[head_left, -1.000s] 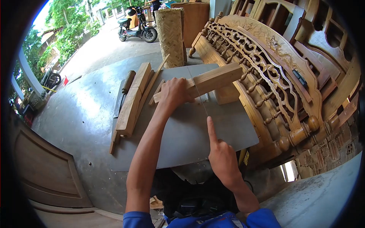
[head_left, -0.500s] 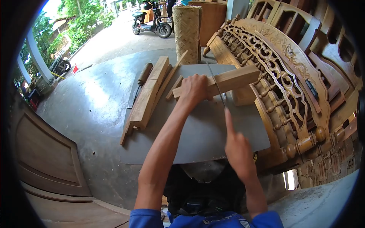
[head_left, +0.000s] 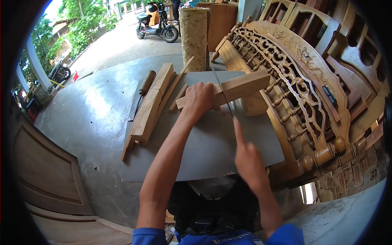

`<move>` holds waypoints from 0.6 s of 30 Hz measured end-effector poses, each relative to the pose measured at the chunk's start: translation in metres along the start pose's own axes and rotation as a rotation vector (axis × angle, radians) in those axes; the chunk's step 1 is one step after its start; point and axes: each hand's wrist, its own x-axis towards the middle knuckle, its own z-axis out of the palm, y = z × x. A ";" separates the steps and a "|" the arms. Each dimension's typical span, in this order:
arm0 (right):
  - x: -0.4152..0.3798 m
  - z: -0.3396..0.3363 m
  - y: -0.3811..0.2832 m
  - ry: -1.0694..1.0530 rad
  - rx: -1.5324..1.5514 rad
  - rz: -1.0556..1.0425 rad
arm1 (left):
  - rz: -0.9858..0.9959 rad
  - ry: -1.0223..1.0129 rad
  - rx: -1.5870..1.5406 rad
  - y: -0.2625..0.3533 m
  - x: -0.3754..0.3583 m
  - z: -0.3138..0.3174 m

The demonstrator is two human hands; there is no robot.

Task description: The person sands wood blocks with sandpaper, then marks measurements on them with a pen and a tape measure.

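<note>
My left hand (head_left: 199,99) is closed over the near-left end of a squared wooden block (head_left: 245,85), pressing it on the grey tabletop (head_left: 196,151). Across the block, just right of that hand, lies the thin blade of a handsaw (head_left: 217,80). My right hand (head_left: 250,163) is wrapped round the saw's handle, which the fingers hide, with the index finger stretched along the blade. Another wooden block (head_left: 253,105) sits beneath the right part of the held one. Left of my hands lie long wooden pieces (head_left: 148,112) and a chisel-like tool with a wooden handle (head_left: 147,83).
A carved wooden bed frame (head_left: 286,73) and more panels lean close on the right. Behind the table stands a woven bamboo roll (head_left: 195,38). Wooden door panels (head_left: 47,163) are at lower left. A scooter (head_left: 158,25) and a person's legs show farther back.
The whole view has shifted slightly, so things appear farther left. Both hands keep their grips, and the saw stays across the block with little visible movement against it.
</note>
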 end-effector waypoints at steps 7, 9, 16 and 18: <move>0.068 0.005 -0.003 0.162 0.031 -0.144 | 0.007 -0.021 -0.043 -0.003 -0.001 -0.002; 0.099 0.010 -0.012 0.229 0.030 -0.164 | -0.023 -0.015 -0.021 -0.003 0.003 -0.003; -0.051 0.004 0.012 0.086 -0.019 -0.074 | 0.009 0.017 -0.028 -0.001 -0.001 -0.005; -0.040 -0.010 0.004 -0.017 -0.003 -0.015 | 0.011 -0.008 -0.038 0.001 -0.007 -0.002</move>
